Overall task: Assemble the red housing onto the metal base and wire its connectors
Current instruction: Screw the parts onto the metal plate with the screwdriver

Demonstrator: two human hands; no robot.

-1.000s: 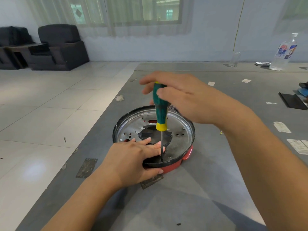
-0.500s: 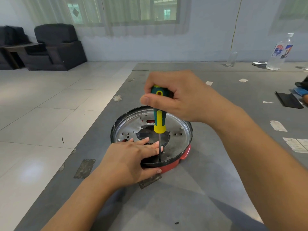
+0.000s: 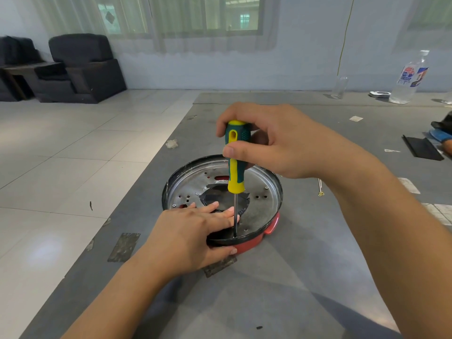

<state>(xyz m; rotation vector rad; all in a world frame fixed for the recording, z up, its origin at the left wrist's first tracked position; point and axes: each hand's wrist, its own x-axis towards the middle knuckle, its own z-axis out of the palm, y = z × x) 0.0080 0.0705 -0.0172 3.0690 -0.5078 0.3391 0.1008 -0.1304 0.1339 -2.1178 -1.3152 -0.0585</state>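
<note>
A pale wall point(image 3: 293, 64) runs across the back, with a wide window point(image 3: 186, 13) set in it behind sheer curtains point(image 3: 156, 25) that let in soft daylight. Below and left of the window stand dark armchairs point(image 3: 80, 69). From the armchairs toward the viewer stretches a glossy light-tiled floor point(image 3: 61, 167) carrying a bright reflection.

Soft window daylight, sharp, wide-angle edge distortion
</note>
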